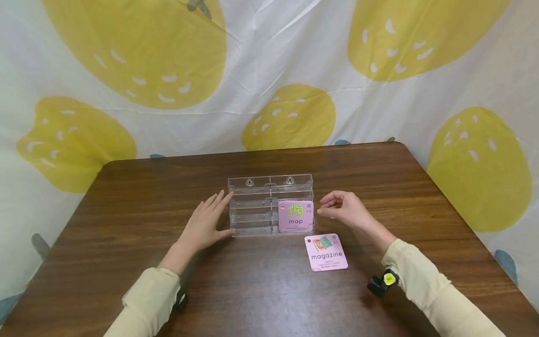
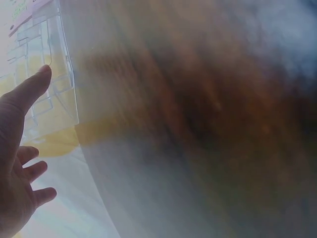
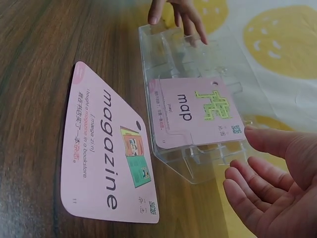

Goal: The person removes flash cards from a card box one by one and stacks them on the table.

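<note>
A clear plastic rack (image 1: 251,210) with tiered compartments stands on the table. A pink card reading "map" (image 1: 295,216) sits upright in its lower right compartment. My left hand (image 1: 204,221) rests at the rack's left side, fingers and thumb spread, fingertips right at its edge. On the other side my right hand (image 3: 277,183) is beside the map card, fingers loosely bent with nothing between them; its thumb tip is close to the card's corner. In front of the rack, a pink card reading "magazine" (image 1: 326,252) lies face up.
The brown wooden table (image 1: 252,290) runs back to a white curtain (image 1: 269,61) printed with large yellow fruit. A black wrist camera (image 1: 382,282) hangs under the right sleeve.
</note>
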Demonstrator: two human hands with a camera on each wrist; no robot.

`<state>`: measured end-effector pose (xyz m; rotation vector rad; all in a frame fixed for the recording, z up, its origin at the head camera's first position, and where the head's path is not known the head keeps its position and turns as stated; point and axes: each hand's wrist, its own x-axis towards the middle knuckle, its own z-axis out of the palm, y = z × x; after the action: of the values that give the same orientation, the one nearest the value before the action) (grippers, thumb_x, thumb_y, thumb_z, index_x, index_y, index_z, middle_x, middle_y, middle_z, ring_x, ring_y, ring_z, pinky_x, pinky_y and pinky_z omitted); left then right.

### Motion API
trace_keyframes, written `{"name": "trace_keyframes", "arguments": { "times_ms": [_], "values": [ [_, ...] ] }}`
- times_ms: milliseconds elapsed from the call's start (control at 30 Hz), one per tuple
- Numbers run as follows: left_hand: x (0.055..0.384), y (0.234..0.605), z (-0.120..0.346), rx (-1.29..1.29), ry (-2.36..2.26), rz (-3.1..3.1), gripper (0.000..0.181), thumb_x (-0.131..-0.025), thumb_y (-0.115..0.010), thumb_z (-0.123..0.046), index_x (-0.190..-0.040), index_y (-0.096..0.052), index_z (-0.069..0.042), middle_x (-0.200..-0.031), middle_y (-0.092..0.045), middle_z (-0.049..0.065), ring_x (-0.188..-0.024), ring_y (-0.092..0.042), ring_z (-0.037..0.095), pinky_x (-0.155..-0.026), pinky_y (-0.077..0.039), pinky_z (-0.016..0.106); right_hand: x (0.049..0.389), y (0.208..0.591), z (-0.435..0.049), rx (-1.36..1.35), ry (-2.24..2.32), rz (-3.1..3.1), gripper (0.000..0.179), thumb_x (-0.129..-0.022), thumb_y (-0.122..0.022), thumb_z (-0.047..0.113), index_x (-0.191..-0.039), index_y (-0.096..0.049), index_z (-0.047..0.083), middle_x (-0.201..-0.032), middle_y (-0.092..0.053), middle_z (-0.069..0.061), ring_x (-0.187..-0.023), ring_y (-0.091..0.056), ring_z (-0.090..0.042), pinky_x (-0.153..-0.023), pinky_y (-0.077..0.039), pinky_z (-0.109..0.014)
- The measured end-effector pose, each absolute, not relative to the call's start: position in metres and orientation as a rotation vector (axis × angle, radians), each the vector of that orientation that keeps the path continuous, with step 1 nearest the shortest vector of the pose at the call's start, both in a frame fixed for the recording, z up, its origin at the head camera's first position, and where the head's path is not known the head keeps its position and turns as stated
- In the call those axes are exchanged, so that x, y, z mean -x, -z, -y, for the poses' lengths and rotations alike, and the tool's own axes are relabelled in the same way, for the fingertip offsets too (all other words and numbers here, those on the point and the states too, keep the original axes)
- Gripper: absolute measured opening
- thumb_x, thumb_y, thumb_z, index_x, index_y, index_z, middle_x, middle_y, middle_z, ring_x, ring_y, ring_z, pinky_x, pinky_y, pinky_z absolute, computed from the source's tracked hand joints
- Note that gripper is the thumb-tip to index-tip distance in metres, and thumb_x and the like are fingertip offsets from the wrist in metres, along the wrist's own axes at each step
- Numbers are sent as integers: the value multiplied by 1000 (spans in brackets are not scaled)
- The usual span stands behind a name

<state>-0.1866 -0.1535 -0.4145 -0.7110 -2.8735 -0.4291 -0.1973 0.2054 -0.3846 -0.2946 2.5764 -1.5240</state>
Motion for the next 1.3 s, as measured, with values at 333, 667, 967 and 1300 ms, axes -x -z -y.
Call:
{"name": "trace_keyframes", "arguments": {
  "times_ms": [333, 667, 967, 1300],
  "values": [
    [186, 415, 155, 702, 434, 2876, 96, -68, -76, -42, -144, -24, -14, -143, -30, 21, -129, -31, 38, -101, -26, 57, 200, 388, -193, 305, 1609, -2607, 33, -73, -73, 4, -97, -59, -13, -84, -64, -17, -71, -57, -12, -63, -48, -18],
    [188, 417, 153, 709, 425, 2866, 97, -69, -76, -41, -145, -23, -14, -143, -31, 21, -129, -32, 37, -101, -26, 56, 202, 392, -186, 281, 1686, -2635, 25, -73, -73, 3, -92, -63, -8, -85, -66, -17, -69, -59, -10, -64, -49, -19],
    [187, 417, 153, 710, 440, 2864, 96, -68, -76, -41, -145, -24, -14, -143, -31, 21, -128, -32, 38, -102, -26, 56, 201, 395, -183, 276, 1701, -2613, 25, -73, -72, 2, -93, -62, -10, -83, -65, -16, -68, -58, -12, -61, -50, -19],
    [186, 414, 154, 703, 433, 2872, 97, -69, -76, -42, -145, -23, -15, -144, -29, 20, -129, -31, 37, -102, -25, 56, 203, 402, -179, 295, 1687, -2679, 22, -73, -72, 3, -90, -63, -8, -78, -64, -12, -67, -56, -12, -60, -47, -19]
  ]
}}
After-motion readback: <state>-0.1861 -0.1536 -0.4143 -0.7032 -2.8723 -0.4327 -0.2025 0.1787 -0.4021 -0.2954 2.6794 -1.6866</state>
